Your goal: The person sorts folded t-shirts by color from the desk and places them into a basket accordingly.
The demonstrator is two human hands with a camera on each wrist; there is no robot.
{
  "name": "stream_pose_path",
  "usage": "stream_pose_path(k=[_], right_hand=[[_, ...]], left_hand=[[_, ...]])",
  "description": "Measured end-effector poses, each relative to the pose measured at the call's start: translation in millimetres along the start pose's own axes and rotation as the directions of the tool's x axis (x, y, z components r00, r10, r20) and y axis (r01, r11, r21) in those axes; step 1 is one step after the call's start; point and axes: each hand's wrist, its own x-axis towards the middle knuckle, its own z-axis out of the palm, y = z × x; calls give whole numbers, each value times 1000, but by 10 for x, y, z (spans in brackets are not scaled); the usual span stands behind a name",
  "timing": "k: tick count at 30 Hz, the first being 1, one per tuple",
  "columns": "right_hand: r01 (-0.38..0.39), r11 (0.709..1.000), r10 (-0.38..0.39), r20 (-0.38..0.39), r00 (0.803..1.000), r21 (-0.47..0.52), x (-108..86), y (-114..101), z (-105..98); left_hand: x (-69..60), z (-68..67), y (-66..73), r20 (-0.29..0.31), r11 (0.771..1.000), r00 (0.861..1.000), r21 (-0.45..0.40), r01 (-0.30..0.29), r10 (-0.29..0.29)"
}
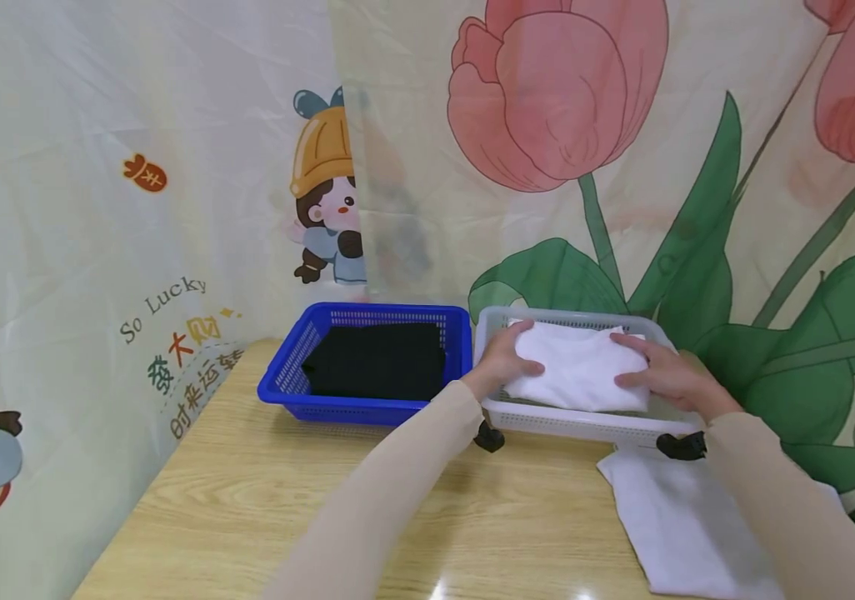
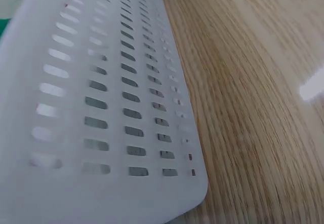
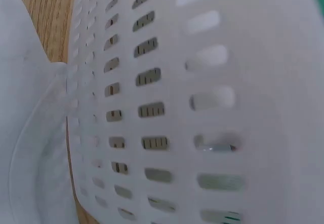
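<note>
A folded white cloth [image 1: 577,367] lies in the white plastic basket [image 1: 570,423], its top level with the basket's rim. My left hand [image 1: 501,363] holds the cloth by its left end, thumb on top. At the opposite end my right hand [image 1: 671,375] grips it, with thumb and fingertips over the edge. The undersides of both hands are hidden. Both wrist views show only the basket's slotted outer wall [image 2: 111,107] and the things beside it, not the fingers.
A blue basket [image 1: 367,408] with folded black cloth [image 1: 378,362] stands left of the white one. Another white cloth [image 1: 686,525] lies on the wooden table [image 1: 285,500], partly under my right forearm. A printed curtain [image 1: 412,167] hangs close behind the baskets.
</note>
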Motion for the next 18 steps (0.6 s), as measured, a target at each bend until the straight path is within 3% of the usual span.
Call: stream_pose_path(k=[8,18], right_hand=[[-38,999,38,-18,999,35,98,52,101],[-98,993,101,-43,994,68,131,169,119]], left_hand=[[2,107,-49,-34,998,998,-36,56,-58],[72,164,-99,-33,990,993,81,114,-112]])
